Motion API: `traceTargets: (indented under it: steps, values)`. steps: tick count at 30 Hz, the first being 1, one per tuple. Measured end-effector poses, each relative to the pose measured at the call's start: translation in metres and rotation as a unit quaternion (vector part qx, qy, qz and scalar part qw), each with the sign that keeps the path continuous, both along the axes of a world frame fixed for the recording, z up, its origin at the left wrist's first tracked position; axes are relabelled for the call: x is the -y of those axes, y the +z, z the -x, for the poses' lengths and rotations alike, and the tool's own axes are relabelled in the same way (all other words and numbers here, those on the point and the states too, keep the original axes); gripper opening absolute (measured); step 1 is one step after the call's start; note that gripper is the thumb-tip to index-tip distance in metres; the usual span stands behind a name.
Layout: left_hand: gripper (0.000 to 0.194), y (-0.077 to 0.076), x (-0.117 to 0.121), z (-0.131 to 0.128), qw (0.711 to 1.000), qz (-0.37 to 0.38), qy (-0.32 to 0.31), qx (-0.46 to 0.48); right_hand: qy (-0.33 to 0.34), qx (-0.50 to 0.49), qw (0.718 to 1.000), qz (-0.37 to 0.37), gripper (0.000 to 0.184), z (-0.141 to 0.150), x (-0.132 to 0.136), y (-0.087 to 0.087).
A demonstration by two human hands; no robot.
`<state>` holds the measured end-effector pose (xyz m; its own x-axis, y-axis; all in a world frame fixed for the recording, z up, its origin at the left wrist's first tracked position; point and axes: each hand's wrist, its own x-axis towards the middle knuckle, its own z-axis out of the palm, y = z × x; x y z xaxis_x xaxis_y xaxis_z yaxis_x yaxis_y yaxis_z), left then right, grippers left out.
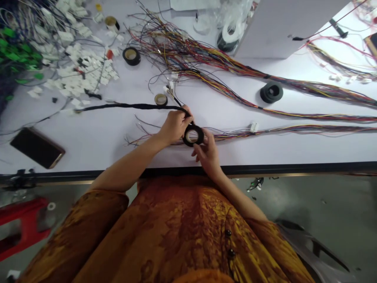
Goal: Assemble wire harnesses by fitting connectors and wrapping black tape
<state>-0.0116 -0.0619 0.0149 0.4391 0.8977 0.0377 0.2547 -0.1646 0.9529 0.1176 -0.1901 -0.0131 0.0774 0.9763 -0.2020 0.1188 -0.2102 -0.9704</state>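
My left hand [174, 125] is closed round a black taped wire harness [132, 106], pinching it close to a roll of black tape. The wrapped harness runs from my fingers leftward across the table, with a short branch ending in a white connector [166, 89]. My right hand [208, 151] grips the roll of black electrical tape [193, 135] at its right and lower rim, thumb and fingers bent round it. The roll touches the harness end near my left fingers. Beneath both hands lies a bundle of thin loose wires [235, 135].
White connectors [85, 70] are heaped at the back left, near green ones [20, 55]. Long wire bundles [218, 86] stretch to the right. Other tape rolls [131, 56] and a thick black roll [271, 92] stand about. A phone [37, 147] lies near the front edge.
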Motion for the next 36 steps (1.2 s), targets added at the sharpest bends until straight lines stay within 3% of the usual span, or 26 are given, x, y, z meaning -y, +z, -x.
traceTargets:
  steps: [2, 4, 7, 9, 11, 13, 14, 16, 21, 23, 25, 30, 33, 36]
  values:
    - [0.009, 0.005, 0.001, -0.004, 0.997, -0.058, -0.020, -0.042, 0.039, -0.011, 0.999, 0.011, 0.052, 0.013, 0.002, -0.009]
    - [0.008, 0.006, 0.010, -0.008, 0.987, -0.125, -0.024, -0.093, 0.103, 0.044, 0.994, 0.015, 0.033, 0.009, -0.006, -0.008]
    - [0.007, 0.001, 0.033, -0.007, 0.962, -0.188, -0.017, -0.196, 0.230, 0.166, 0.959, 0.011, 0.011, -0.026, -0.027, 0.015]
    - [0.011, -0.003, 0.049, -0.003, 0.941, -0.192, -0.037, -0.276, 0.312, 0.187, 0.931, 0.011, 0.012, -0.053, -0.044, 0.039]
    - [0.017, -0.005, 0.062, 0.000, 0.919, -0.194, -0.075, -0.334, 0.302, 0.215, 0.929, -0.013, 0.016, -0.066, -0.063, 0.061]
    - [0.024, -0.005, 0.071, 0.002, 0.900, -0.208, -0.104, -0.369, 0.270, 0.263, 0.924, -0.066, 0.018, -0.060, -0.085, 0.074]
    - [0.027, -0.005, 0.074, 0.002, 0.892, -0.217, -0.114, -0.380, 0.285, 0.284, 0.912, -0.085, 0.020, -0.050, -0.097, 0.076]
    - [0.032, -0.005, 0.078, 0.001, 0.880, -0.233, -0.126, -0.395, 0.375, 0.323, 0.864, -0.096, 0.022, -0.023, -0.119, 0.072]
    - [0.040, -0.006, 0.086, 0.003, 0.865, -0.254, -0.139, -0.409, 0.566, 0.449, 0.690, -0.047, 0.013, 0.030, -0.153, 0.056]
    - [0.040, -0.005, 0.088, 0.005, 0.857, -0.264, -0.134, -0.423, 0.593, 0.458, 0.660, -0.049, 0.013, 0.035, -0.157, 0.056]
    - [0.038, -0.005, 0.088, 0.007, 0.848, -0.285, -0.128, -0.429, 0.572, 0.438, 0.690, -0.065, 0.016, 0.033, -0.157, 0.057]
    - [0.035, -0.013, 0.082, 0.011, 0.850, -0.345, -0.108, -0.382, 0.384, 0.358, 0.844, -0.109, 0.024, 0.011, -0.152, 0.057]
    - [0.031, -0.024, 0.078, 0.016, 0.886, -0.353, -0.092, -0.286, 0.262, 0.283, 0.914, -0.127, 0.039, -0.017, -0.138, 0.056]
    - [0.026, -0.029, 0.072, 0.018, 0.943, -0.294, -0.024, -0.152, 0.167, 0.210, 0.952, -0.145, 0.055, -0.050, -0.112, 0.051]
